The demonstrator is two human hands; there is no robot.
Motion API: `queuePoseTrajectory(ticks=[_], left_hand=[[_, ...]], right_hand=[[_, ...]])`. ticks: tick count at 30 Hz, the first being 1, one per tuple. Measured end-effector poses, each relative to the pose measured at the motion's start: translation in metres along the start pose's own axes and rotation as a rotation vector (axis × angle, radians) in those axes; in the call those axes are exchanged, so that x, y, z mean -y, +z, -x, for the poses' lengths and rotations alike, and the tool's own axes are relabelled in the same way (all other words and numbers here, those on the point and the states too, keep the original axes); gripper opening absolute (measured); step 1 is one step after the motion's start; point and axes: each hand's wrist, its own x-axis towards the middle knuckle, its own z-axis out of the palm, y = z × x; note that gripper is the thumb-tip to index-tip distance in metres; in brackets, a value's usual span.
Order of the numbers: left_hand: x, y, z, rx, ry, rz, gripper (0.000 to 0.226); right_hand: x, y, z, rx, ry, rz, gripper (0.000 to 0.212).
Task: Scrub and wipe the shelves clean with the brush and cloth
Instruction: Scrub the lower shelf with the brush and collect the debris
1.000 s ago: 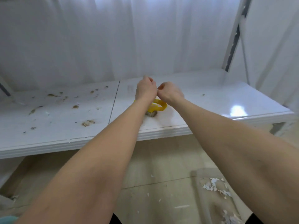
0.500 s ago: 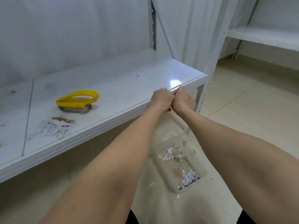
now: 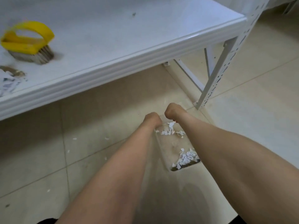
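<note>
Both hands down low over the clear tray (image 3: 169, 143) on the floor (image 3: 40, 143): left hand (image 3: 152, 118) & right hand (image 3: 172, 112) side by side, knuckles up, fingers curled under & hidden, so can't tell if they pinch anything. Looks like a debris dump into the tray, w/ paper scraps (image 3: 186, 157) lying just below the hands. To do it well: stay right over the tray, let go low so bits don't scatter. Brush (image 3: 27, 42) sits on the shelf (image 3: 129, 38), up & far left of the left hand, untouched, more litter (image 3: 8, 83) beside it. Cloth not in view.
</note>
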Motion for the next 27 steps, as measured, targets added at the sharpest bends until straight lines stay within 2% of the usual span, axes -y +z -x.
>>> queuePoseTrajectory(ticks=[4, 7, 11, 13, 16, 18, 23, 27], left_hand=[[0.012, 0.043, -0.019, 0.080, -0.022, -0.069, 0.034], [0.015, 0.066, -0.027, 0.112, -0.069, 0.042, 0.036], [0.017, 0.097, -0.037, 0.212, -0.205, 0.160, 0.039], [0.020, 0.106, -0.040, 0.165, -0.171, 0.122, 0.033], [0.026, 0.104, -0.037, 0.119, -0.118, -0.044, 0.014], [0.035, 0.091, -0.031, 0.078, -0.121, -0.055, 0.014], [0.085, 0.023, -0.004, -0.162, -0.262, 0.169, 0.031], [0.130, -0.031, 0.040, -0.305, -0.373, 0.258, 0.031]], right_hand=[[-0.012, 0.029, -0.021, 0.092, -0.016, 0.046, 0.028], [-0.019, 0.042, -0.031, 0.137, -0.037, 0.086, 0.022], [-0.029, 0.053, -0.039, 0.178, -0.064, 0.125, 0.024], [-0.032, 0.057, -0.041, 0.189, -0.059, 0.141, 0.018], [-0.033, 0.058, -0.041, 0.166, -0.043, 0.108, 0.027], [-0.026, 0.054, -0.036, 0.138, -0.051, 0.082, 0.027], [0.024, 0.035, -0.010, 0.100, -0.205, 0.043, 0.012], [0.089, 0.028, 0.027, 0.124, -0.388, 0.080, 0.027]])
